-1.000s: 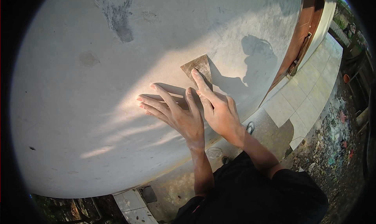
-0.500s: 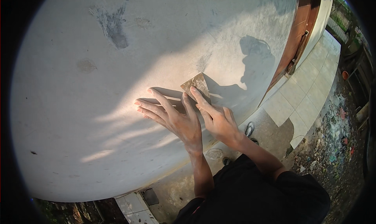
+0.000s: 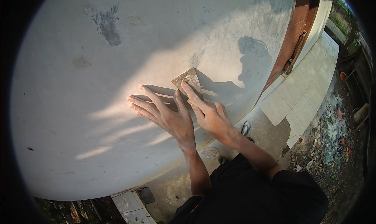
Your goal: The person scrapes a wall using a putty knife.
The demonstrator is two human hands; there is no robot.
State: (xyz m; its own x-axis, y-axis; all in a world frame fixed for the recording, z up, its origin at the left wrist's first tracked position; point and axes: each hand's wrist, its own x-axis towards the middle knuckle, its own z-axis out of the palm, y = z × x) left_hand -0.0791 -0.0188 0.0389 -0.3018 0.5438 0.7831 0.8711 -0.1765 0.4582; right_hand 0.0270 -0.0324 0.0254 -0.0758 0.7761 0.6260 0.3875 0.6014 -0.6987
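The right hand (image 3: 213, 116) grips a flat, worn plate (image 3: 192, 78), index finger laid along its face; the plate lies against the pale wall (image 3: 98, 87), just beyond that hand's fingertips. Beside it, the left hand (image 3: 172, 120) is open, fingers spread over the wall, its thumb tip close to the plate; whether they touch is unclear. Right of the right hand are a sandal (image 3: 245, 128), a shadow (image 3: 253, 59), pale floor tiles (image 3: 299, 93) and, farther up, a reddish-brown frame (image 3: 293, 36).
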